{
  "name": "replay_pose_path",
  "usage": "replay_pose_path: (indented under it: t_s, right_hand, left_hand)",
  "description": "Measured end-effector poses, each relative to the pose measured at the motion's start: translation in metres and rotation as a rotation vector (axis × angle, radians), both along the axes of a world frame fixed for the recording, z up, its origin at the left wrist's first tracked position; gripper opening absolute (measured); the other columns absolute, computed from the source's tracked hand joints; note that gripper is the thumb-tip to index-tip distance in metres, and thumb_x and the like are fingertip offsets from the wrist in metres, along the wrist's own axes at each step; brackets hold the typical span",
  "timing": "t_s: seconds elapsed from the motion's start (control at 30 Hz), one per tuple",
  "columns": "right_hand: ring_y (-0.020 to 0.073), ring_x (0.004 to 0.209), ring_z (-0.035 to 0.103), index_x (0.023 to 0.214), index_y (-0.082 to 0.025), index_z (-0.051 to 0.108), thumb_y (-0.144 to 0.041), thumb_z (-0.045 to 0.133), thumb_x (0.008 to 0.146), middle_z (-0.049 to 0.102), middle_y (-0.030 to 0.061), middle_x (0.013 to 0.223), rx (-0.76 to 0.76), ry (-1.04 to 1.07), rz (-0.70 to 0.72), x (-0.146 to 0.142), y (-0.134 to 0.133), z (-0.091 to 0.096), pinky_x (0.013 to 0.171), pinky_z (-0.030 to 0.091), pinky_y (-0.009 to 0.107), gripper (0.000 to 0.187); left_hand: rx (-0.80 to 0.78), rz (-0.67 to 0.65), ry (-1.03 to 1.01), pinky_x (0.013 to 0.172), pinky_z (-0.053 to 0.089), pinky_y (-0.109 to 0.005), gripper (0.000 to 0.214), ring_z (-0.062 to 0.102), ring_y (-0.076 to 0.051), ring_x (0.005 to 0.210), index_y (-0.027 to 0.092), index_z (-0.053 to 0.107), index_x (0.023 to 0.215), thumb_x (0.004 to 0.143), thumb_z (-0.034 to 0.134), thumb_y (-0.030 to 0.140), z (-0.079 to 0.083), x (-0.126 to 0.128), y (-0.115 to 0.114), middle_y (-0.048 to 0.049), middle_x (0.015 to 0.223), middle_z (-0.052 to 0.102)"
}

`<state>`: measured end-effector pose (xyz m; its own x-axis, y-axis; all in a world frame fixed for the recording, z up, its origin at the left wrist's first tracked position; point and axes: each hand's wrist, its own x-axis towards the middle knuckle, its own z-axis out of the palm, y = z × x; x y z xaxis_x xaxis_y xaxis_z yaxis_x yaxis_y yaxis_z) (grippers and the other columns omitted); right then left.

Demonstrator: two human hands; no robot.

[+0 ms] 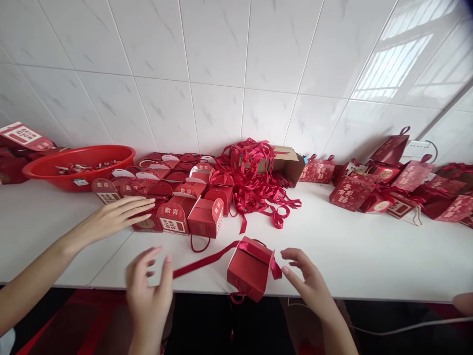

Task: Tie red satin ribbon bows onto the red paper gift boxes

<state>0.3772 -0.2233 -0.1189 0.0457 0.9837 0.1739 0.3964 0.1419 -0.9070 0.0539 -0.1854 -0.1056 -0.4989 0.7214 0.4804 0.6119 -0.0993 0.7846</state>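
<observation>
A small red gift box (249,271) sits at the table's front edge, with a rope handle hanging over the front. A dark red ribbon (210,257) runs across its top; one end stretches left and the other curls down on the right. My left hand (148,291) is open beside the ribbon's left end, thumb apart from the curled fingers; whether they touch cannot be made out. My right hand (306,278) is open just right of the box, thumb and forefinger spread near the short ribbon end.
Another person's hand (118,217) rests at the rows of red boxes (173,217). A red basin (79,172) with small items stands behind. Loose ribbons (254,182) spill from a cardboard box (293,170). Finished-looking red bags and boxes (354,190) crowd the right. A tiled wall closes the back.
</observation>
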Motion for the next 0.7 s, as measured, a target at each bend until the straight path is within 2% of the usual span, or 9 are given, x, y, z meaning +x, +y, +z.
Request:
replay_pose_path:
  t_s: [0.1, 0.17, 0.27, 0.37, 0.47, 0.53, 0.57, 0.6, 0.7]
  right_hand:
    - [0.0231, 0.108, 0.058, 0.110, -0.024, 0.058, -0.044, 0.056, 0.088, 0.060, 0.0077, 0.114, -0.003, 0.028, 0.062, -0.012, 0.002, -0.003, 0.093, 0.047, 0.040, 0.029]
    - [0.0226, 0.107, 0.059, 0.115, -0.025, 0.056, -0.043, 0.056, 0.088, 0.060, 0.0079, 0.118, 0.008, 0.083, 0.086, -0.020, 0.008, -0.002, 0.094, 0.048, 0.039, 0.033]
    - [0.0224, 0.109, 0.060, 0.124, -0.024, 0.052, -0.042, 0.052, 0.090, 0.060, 0.0096, 0.123, 0.005, 0.165, 0.128, -0.026, 0.022, -0.003, 0.095, 0.048, 0.039, 0.039]
    - [0.0234, 0.112, 0.058, 0.126, -0.022, 0.052, -0.042, 0.051, 0.091, 0.058, 0.0115, 0.126, 0.027, 0.166, 0.063, -0.023, 0.031, -0.008, 0.096, 0.048, 0.041, 0.041]
    - [0.0226, 0.100, 0.060, 0.106, -0.020, 0.060, -0.042, 0.058, 0.086, 0.063, 0.0100, 0.109, 0.138, 0.136, -0.166, -0.015, 0.031, -0.014, 0.087, 0.049, 0.038, 0.031]
    - [0.0188, 0.082, 0.058, 0.085, -0.019, 0.061, -0.044, 0.059, 0.085, 0.062, 0.0056, 0.085, 0.156, 0.132, -0.217, -0.010, 0.026, -0.016, 0.075, 0.048, 0.032, 0.025]
    - [0.0170, 0.073, 0.055, 0.077, -0.018, 0.061, -0.045, 0.057, 0.085, 0.059, 0.0034, 0.074, 0.129, 0.127, -0.201, -0.009, 0.023, -0.018, 0.069, 0.046, 0.029, 0.028]
    - [0.0156, 0.067, 0.052, 0.074, -0.018, 0.061, -0.048, 0.054, 0.087, 0.055, 0.0018, 0.067, 0.083, 0.122, -0.176, -0.008, 0.021, -0.018, 0.065, 0.043, 0.028, 0.033]
    - [0.0140, 0.056, 0.047, 0.069, -0.017, 0.063, -0.057, 0.044, 0.089, 0.047, -0.0008, 0.054, -0.141, 0.111, -0.113, -0.012, 0.018, -0.022, 0.057, 0.039, 0.027, 0.049]
  left_hand:
    - [-0.118, -0.466, -0.139, 0.086, 0.050, -0.034, 0.030, 0.062, -0.023, 0.097, 0.020, 0.063, 0.098, 0.083, 0.057, 0.044, -0.004, 0.033, 0.017, -0.0084, 0.104, 0.065]
    - [-0.182, -0.715, -0.182, 0.088, 0.050, -0.033, 0.029, 0.061, -0.023, 0.103, 0.020, 0.061, 0.101, 0.082, 0.059, 0.042, -0.007, 0.055, 0.028, -0.0086, 0.108, 0.064]
    - [-0.315, -0.923, -0.307, 0.078, 0.053, -0.030, 0.030, 0.062, -0.022, 0.100, 0.021, 0.056, 0.105, 0.087, 0.051, 0.044, -0.013, 0.075, 0.036, -0.0094, 0.106, 0.063]
    - [-0.365, -0.908, -0.314, 0.074, 0.051, -0.030, 0.031, 0.061, -0.020, 0.094, 0.021, 0.053, 0.109, 0.088, 0.050, 0.044, -0.020, 0.077, 0.033, -0.0092, 0.107, 0.061]
    - [-0.206, -0.603, -0.152, 0.079, 0.047, -0.032, 0.033, 0.057, -0.022, 0.099, 0.022, 0.054, 0.107, 0.082, 0.059, 0.042, -0.023, 0.069, 0.019, -0.0088, 0.109, 0.058]
    - [-0.085, -0.422, -0.054, 0.077, 0.044, -0.031, 0.020, 0.056, -0.022, 0.093, 0.021, 0.058, 0.090, 0.081, 0.060, 0.039, -0.020, 0.065, 0.006, -0.0064, 0.097, 0.057]
    - [-0.077, -0.418, -0.026, 0.074, 0.043, -0.030, 0.017, 0.056, -0.020, 0.085, 0.021, 0.058, 0.081, 0.083, 0.058, 0.038, -0.018, 0.065, -0.001, -0.0049, 0.088, 0.056]
    - [-0.117, -0.480, -0.013, 0.070, 0.043, -0.029, 0.019, 0.055, -0.019, 0.076, 0.021, 0.059, 0.075, 0.085, 0.054, 0.037, -0.015, 0.065, -0.008, -0.0037, 0.081, 0.056]
    - [-0.359, -0.675, -0.041, 0.060, 0.041, -0.027, 0.020, 0.053, -0.017, 0.059, 0.023, 0.068, 0.086, 0.085, 0.052, 0.034, -0.013, 0.071, -0.021, -0.0021, 0.068, 0.058]
